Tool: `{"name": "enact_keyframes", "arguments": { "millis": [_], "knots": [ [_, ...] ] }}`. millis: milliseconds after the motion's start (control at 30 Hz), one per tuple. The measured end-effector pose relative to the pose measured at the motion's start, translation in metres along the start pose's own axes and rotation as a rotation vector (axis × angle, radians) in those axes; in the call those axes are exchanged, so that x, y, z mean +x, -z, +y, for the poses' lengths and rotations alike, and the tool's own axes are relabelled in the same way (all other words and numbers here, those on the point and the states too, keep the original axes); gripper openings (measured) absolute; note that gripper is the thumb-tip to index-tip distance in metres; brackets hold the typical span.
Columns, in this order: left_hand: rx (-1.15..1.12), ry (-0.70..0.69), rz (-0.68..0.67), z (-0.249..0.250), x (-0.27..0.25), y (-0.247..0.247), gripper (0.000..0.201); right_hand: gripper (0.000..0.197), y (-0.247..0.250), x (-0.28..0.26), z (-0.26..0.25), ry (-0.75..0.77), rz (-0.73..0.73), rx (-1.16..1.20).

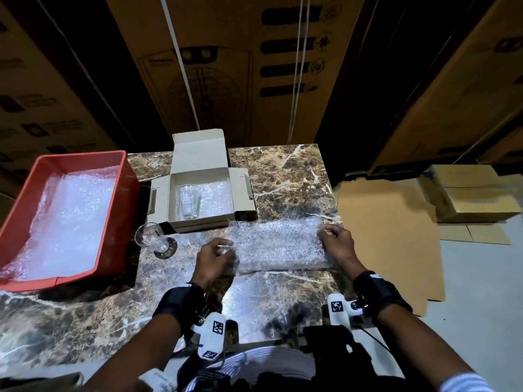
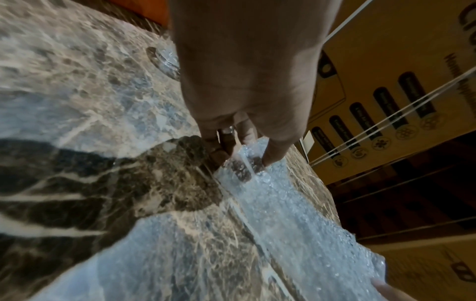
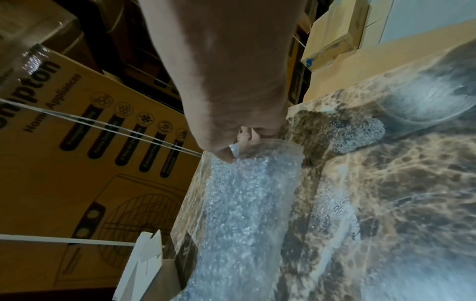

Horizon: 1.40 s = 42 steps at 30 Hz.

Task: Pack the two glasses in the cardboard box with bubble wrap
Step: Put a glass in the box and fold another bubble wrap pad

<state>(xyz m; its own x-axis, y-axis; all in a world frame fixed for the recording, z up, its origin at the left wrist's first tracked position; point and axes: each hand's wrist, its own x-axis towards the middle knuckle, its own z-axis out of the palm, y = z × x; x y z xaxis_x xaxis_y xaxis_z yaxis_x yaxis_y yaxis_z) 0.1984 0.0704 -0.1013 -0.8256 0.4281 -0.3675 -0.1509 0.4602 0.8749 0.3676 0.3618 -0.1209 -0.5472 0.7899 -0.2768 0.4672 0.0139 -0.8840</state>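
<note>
A clear sheet of bubble wrap (image 1: 278, 243) is stretched over the marble table between my hands. My left hand (image 1: 216, 257) pinches its left end (image 2: 247, 163), and my right hand (image 1: 334, 240) pinches its right end (image 3: 239, 154). The small cardboard box (image 1: 243, 193) stands open behind the sheet, lined with bubble wrap. One glass (image 1: 189, 200) sits inside it on the left. The second glass (image 1: 150, 237) stands upright on the table in front of the box's left corner, left of my left hand.
A red tray (image 1: 119, 193) holding more bubble wrap sits at the table's left. The table's right edge (image 1: 331, 182) drops to a floor with flat cardboard (image 1: 387, 236) and stacked boxes (image 1: 475, 199). Large cartons rise behind.
</note>
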Motion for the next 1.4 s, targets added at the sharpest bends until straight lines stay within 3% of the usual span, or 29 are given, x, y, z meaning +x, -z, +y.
{"name": "enact_keyframes", "arguments": {
  "millis": [133, 233, 433, 533, 600, 667, 833, 933, 1067, 1200, 1400],
  "knots": [
    [0.092, -0.022, 0.006, -0.007, 0.005, 0.001, 0.026, 0.004, -0.008, 0.002, -0.003, 0.043, 0.059, -0.099],
    [0.145, -0.056, 0.011, -0.010, 0.007, 0.001, 0.032, 0.021, -0.013, 0.001, 0.000, 0.120, 0.087, -0.197],
    [0.321, -0.178, 0.032, -0.013, 0.009, -0.001, 0.041, 0.013, -0.017, 0.001, 0.007, 0.156, 0.135, -0.383],
    [0.521, -0.270, 0.073, -0.013, 0.008, 0.000, 0.043, 0.035, -0.020, 0.003, 0.013, 0.145, 0.185, -0.558],
    [0.654, -0.343, 0.093, -0.010, 0.010, -0.003, 0.042, 0.039, -0.024, -0.003, 0.002, 0.194, 0.230, -0.643],
    [0.751, -0.421, 0.064, -0.007, 0.013, -0.011, 0.040, 0.037, -0.033, -0.010, -0.011, 0.285, 0.191, -0.698],
    [0.909, -0.609, -0.190, 0.005, 0.009, -0.042, 0.047, 0.036, -0.069, -0.028, -0.013, 0.522, -0.136, -0.750],
    [0.994, -0.591, -0.334, 0.005, 0.004, -0.055, 0.067, 0.045, -0.085, -0.039, -0.004, 0.642, -0.265, -0.862],
    [1.078, -0.528, -0.410, -0.012, 0.006, -0.061, 0.079, 0.057, -0.092, -0.045, 0.011, 0.626, -0.299, -0.948],
    [1.144, -0.484, -0.412, -0.023, 0.010, -0.058, 0.073, 0.064, -0.084, -0.046, 0.025, 0.617, -0.314, -0.984],
    [1.167, -0.417, -0.368, -0.033, 0.016, -0.038, 0.088, 0.074, -0.068, -0.037, 0.034, 0.576, -0.307, -1.019]
  ]
}}
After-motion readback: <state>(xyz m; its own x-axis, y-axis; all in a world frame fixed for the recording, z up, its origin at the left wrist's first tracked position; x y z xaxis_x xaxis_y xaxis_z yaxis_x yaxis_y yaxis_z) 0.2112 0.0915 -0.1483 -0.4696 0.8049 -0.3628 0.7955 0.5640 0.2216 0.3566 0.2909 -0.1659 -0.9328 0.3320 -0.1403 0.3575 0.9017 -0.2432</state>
